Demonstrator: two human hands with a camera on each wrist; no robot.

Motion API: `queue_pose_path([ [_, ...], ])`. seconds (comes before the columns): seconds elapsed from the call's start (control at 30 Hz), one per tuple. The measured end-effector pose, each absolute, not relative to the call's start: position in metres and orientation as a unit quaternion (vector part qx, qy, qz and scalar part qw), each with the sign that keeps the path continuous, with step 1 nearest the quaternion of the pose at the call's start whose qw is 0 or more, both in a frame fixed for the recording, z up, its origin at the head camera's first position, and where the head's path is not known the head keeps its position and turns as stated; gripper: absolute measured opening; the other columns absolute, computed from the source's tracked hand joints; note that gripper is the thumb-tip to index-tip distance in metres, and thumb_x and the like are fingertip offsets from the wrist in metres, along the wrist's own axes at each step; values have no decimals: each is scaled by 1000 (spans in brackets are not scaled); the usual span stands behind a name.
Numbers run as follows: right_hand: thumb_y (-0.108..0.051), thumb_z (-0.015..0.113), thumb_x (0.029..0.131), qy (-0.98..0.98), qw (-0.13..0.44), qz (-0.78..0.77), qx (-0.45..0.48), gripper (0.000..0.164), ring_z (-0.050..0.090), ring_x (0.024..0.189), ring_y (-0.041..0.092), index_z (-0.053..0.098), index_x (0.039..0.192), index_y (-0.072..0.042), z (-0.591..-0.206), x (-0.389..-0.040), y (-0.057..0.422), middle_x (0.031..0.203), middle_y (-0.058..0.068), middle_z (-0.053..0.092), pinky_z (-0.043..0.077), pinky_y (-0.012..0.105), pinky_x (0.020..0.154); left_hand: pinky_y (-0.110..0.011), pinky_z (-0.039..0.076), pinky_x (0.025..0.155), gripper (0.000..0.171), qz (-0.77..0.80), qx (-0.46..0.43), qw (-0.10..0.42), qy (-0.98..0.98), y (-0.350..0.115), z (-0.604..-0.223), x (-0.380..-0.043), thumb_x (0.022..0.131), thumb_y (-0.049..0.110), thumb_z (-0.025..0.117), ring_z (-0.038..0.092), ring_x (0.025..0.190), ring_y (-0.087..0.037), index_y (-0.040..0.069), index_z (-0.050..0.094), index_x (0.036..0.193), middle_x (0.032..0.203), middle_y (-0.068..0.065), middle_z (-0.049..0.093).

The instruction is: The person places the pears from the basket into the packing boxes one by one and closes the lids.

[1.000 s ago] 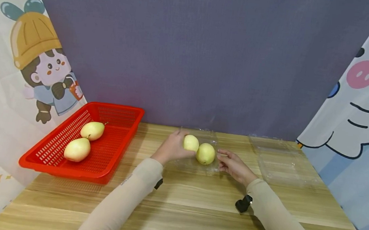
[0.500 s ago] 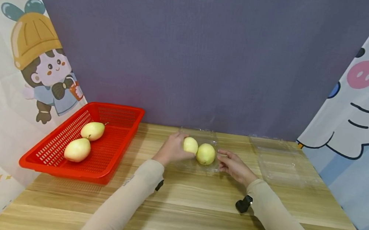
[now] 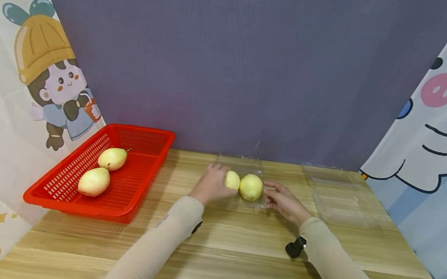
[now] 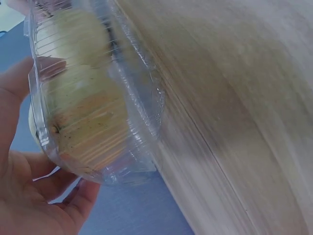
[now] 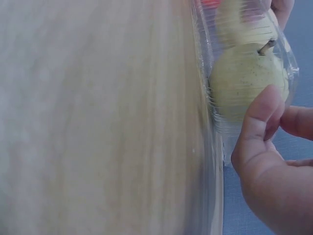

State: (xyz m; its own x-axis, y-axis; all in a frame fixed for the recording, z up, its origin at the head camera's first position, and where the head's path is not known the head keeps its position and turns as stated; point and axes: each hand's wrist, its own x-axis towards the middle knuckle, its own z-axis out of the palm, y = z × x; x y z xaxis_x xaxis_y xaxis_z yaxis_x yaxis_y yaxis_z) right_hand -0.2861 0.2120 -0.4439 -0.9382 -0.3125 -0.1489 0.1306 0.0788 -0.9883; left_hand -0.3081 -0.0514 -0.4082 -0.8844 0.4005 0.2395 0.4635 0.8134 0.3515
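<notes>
Two pale yellow pears sit side by side in a clear plastic clamshell box (image 3: 259,167) at the middle of the table. My left hand (image 3: 212,184) grips the left pear (image 3: 232,181), its fingers round the outer side. In the left wrist view, the thumb tip shows through the box wall (image 4: 36,93). The right pear (image 3: 251,187) touches the left one; its stem shows in the right wrist view. At the box's right end, my right hand (image 3: 284,202) pinches the clear edge between thumb and finger. Part of the left pear is hidden by my left hand.
A red plastic basket (image 3: 143,194) at the left holds two more pears (image 3: 94,182). Another clear box (image 3: 343,198) lies opened on the right of the wooden table (image 3: 235,266). A dark cloth panel (image 3: 246,70) stands behind.
My left hand and the left pear have shifted slightly right and nearer; the right pear has edged right with them. My right hand stays in place at the box's end.
</notes>
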Motion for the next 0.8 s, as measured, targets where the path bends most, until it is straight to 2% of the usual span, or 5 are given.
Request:
queue_pose_path([
  [0.07,-17,47,107,716,163,-676,-62,60,53,79,13,19,155,6,-444,-286,212,96,9,51,53,27,72,-47,26,118,78,-192,-227,77,-952,-50,-409,-308,76,43,84,50,125,-34,-3,58,133,130,-17,60],
  [0.3,-18,47,108,713,165,-678,-64,60,53,79,12,19,155,6,-445,-286,213,96,9,51,53,27,72,-41,43,104,77,-163,-222,88,-957,-45,-413,-308,76,44,86,51,119,-32,-3,59,131,127,-17,60],
  [0.67,-15,46,108,713,163,-679,-57,57,53,78,12,21,154,6,-445,-285,212,95,9,51,52,25,70,-42,46,102,78,-173,-210,81,-959,-45,-415,-308,74,49,86,50,120,-32,-1,61,129,130,-18,55],
  [0.8,-15,46,108,714,164,-678,-57,57,52,78,12,21,154,6,-444,-285,212,96,9,51,52,25,70,-43,48,101,74,-210,-212,72,-952,-48,-416,-310,77,48,84,51,119,-32,1,60,130,129,-18,54],
])
